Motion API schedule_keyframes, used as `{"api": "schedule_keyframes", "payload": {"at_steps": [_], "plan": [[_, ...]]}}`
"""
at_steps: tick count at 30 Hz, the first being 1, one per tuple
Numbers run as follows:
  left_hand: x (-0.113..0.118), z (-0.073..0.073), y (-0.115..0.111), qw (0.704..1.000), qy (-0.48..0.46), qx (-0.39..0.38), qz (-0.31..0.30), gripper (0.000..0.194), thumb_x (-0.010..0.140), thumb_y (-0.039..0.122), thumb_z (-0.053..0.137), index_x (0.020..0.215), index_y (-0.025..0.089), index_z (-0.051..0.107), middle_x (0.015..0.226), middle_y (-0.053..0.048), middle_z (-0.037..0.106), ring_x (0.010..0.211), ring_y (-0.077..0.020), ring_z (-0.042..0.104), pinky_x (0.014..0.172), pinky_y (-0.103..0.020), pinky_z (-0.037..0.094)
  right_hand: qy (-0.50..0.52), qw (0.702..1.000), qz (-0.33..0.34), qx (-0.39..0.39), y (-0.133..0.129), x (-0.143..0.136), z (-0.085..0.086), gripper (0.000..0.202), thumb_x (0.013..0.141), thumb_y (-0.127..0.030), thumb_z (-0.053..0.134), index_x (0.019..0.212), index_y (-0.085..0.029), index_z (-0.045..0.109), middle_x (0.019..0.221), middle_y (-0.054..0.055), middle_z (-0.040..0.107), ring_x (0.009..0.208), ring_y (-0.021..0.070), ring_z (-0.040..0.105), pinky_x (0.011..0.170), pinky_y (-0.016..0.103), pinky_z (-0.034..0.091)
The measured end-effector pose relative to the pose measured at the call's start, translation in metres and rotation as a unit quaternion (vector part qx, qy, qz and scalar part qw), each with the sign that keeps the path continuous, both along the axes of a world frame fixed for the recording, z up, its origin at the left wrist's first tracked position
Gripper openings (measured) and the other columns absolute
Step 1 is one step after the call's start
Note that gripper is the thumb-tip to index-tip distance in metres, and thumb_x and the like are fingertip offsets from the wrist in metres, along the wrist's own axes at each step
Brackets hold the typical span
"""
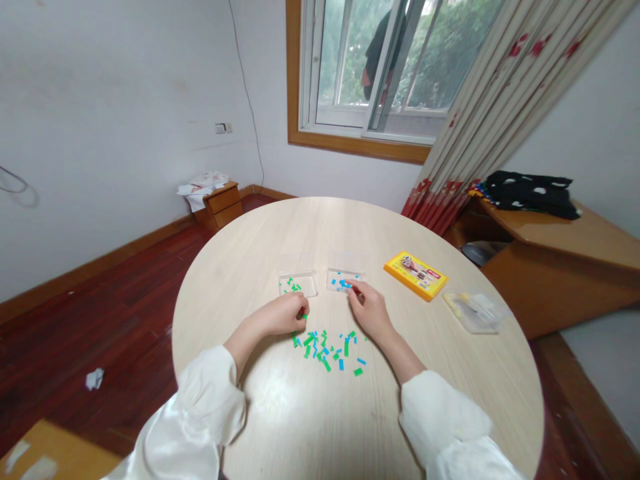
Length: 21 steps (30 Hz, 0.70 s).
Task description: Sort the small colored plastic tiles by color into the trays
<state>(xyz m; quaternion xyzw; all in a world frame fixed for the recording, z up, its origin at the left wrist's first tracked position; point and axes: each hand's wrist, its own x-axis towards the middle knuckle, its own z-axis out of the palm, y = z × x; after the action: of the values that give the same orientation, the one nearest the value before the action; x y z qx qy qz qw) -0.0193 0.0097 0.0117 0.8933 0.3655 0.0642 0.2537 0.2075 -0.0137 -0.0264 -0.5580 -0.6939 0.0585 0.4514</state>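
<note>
My left hand is closed just above the table, fingertips bent down, with a small green piece at them. Its place is in front of a clear plastic box that holds several green pieces. My right hand reaches to a second clear box, fingers curled in over its right side. Blue pieces lie in that box beside the fingertips; whether the fingers grip one is hidden. Between my forearms, mixed green and blue pieces lie scattered on the round table.
A yellow flat box lies right of the boxes, with a clear plastic case beyond it. To the right is a wooden desk with black cloth. A small cabinet stands at the back left. A person shows at the window.
</note>
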Motion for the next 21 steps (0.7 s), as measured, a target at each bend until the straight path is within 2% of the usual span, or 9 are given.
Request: {"api": "schedule_keyframes", "payload": {"at_steps": [7, 15, 21], "plan": [[-0.003, 0.002, 0.002, 0.999, -0.033, -0.009, 0.005, 0.013, 0.063, 0.010, 0.053, 0.074, 0.013, 0.061, 0.074, -0.004, 0.057, 0.067, -0.0138, 0.049, 0.063, -0.024, 0.040, 0.001, 1.000, 0.001, 0.000, 0.000, 0.000, -0.001, 0.024, 0.084, -0.023, 0.046, 0.097, -0.018, 0.065, 0.093, 0.009, 0.071, 0.083, 0.0207, 0.065, 0.077, 0.036, 0.052], [-0.019, 0.017, 0.012, 0.990, -0.100, -0.014, 0.094, 0.014, 0.062, 0.009, 0.050, 0.071, 0.014, 0.060, 0.062, 0.002, 0.052, 0.057, -0.0098, 0.042, 0.055, -0.022, 0.033, 0.003, 1.000, 0.002, -0.002, 0.001, 0.000, -0.001, 0.025, 0.084, -0.023, 0.046, 0.099, -0.019, 0.065, 0.094, 0.009, 0.071, 0.084, 0.0211, 0.065, 0.078, 0.037, 0.052], [-0.023, 0.007, 0.026, 0.973, -0.134, 0.057, 0.179, 0.011, 0.070, 0.015, 0.055, 0.078, 0.013, 0.063, 0.075, -0.003, 0.060, 0.067, -0.0132, 0.051, 0.063, -0.025, 0.040, 0.001, 1.000, 0.006, -0.001, -0.002, -0.002, 0.000, 0.025, 0.084, -0.022, 0.045, 0.099, -0.018, 0.065, 0.093, 0.009, 0.070, 0.084, 0.0209, 0.065, 0.078, 0.036, 0.052]]}}
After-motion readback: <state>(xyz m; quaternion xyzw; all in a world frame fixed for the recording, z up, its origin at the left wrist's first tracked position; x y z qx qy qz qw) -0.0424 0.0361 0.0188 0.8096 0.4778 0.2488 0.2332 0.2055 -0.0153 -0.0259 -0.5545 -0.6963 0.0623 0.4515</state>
